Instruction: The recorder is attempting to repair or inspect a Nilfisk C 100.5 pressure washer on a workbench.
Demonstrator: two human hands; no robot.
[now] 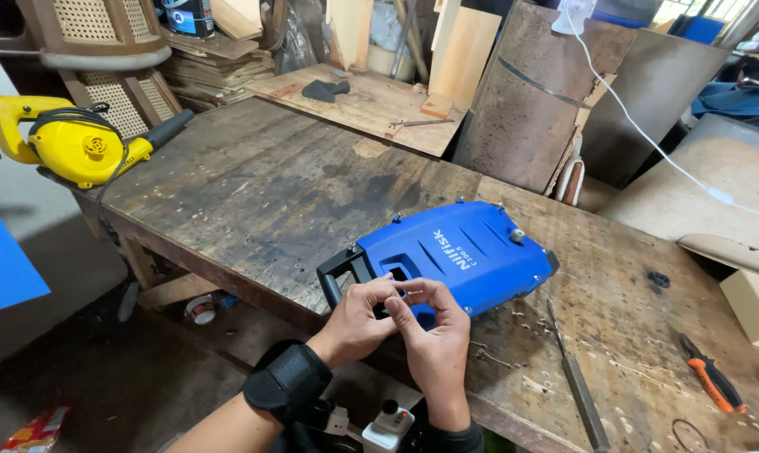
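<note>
A blue plastic machine housing [472, 252] with a black handle [333, 273] lies flat on the worn wooden workbench [254, 193]. Both hands meet at its near edge, over a dark rectangular opening. My left hand [358, 319], with a black wrist strap, pinches something small against the housing. My right hand [434, 331] has its fingers curled beside it, touching the same spot. What the fingertips hold is too small to make out.
A long metal file [577, 382] and orange-handled pliers [715, 382] lie on the bench to the right, with loose screws near the housing. A yellow blower [77, 143] sits at the bench's left corner. Boards and a rusty panel [522, 92] stand behind.
</note>
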